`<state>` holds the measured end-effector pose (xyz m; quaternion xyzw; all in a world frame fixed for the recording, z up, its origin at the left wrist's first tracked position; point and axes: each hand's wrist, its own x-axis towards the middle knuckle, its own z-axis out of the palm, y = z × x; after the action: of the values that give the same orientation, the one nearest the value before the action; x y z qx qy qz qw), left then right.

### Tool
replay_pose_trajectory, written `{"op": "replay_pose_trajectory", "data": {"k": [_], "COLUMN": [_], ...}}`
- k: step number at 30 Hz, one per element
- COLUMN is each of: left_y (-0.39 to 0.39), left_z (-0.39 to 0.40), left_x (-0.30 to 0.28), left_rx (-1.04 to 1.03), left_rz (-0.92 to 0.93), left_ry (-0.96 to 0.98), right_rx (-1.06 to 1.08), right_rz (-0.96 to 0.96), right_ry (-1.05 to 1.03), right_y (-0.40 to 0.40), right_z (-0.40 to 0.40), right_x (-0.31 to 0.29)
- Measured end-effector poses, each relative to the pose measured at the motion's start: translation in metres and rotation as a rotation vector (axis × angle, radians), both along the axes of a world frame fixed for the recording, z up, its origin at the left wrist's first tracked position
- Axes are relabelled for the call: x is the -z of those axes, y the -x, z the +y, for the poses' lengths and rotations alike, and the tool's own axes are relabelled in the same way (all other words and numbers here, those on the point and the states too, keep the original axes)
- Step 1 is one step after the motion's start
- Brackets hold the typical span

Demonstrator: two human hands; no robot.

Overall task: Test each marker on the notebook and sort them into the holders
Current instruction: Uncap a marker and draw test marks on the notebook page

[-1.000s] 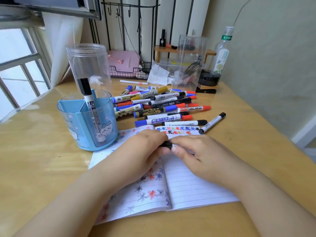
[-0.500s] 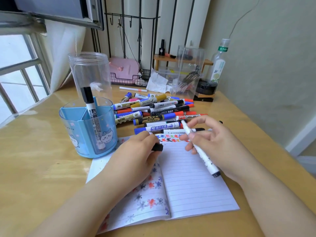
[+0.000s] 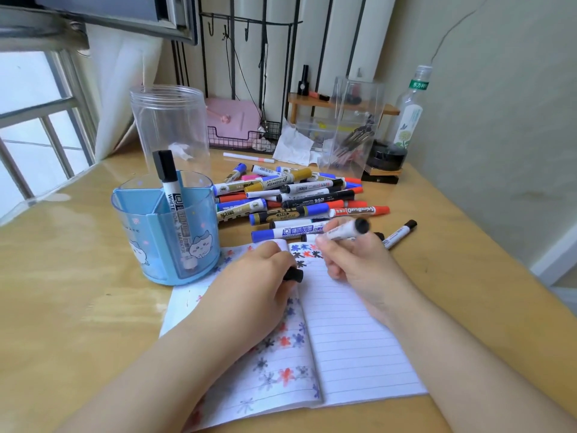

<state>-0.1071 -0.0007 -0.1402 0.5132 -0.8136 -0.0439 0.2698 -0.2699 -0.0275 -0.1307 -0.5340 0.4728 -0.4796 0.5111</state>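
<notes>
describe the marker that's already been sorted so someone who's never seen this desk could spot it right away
Find the blue holder with cartoon animals, left of the open notebook. One white whiteboard marker stands upright in it, black cap on top. Every other marker lies flat in the pile or is held in a hand.

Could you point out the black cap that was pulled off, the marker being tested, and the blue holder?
Black cap [image 3: 295, 274], head view: on the end poking out of the left hand's fingers.
Uncapped marker [image 3: 343, 230], head view: on its white barrel above the right hand's fingers.
Blue holder [image 3: 142, 232], head view: on its front wall.
</notes>
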Motion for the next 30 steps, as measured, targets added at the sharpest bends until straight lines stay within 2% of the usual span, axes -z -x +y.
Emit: {"op": "replay_pose_trajectory", "data": {"k": [7, 11, 23, 30], "left_y": [0.001, 0.001, 0.001, 0.001], "left_z": [-0.001, 0.0, -0.001, 0.0], "left_x": [0.001, 0.001, 0.001, 0.0], "left_rx": [-0.012, -0.01, -0.015, -0.014], "left_rz": [0.01, 0.017, -0.006, 0.007], "left_ry": [-0.019, -0.028, -0.046, -0.05], "right_rx": [0.092, 0.177, 0.146, 0.154], "right_rz": [0.151, 0.271, 0.471, 0.392], "right_ry": [0.052, 0.168, 0.202, 0.205], "right_y": [0.003, 0.005, 0.006, 0.007], "right_z": [-0.005, -0.007, -0.013, -0.011], "right_x": [0.009, 0.013, 0.021, 0.02]}}
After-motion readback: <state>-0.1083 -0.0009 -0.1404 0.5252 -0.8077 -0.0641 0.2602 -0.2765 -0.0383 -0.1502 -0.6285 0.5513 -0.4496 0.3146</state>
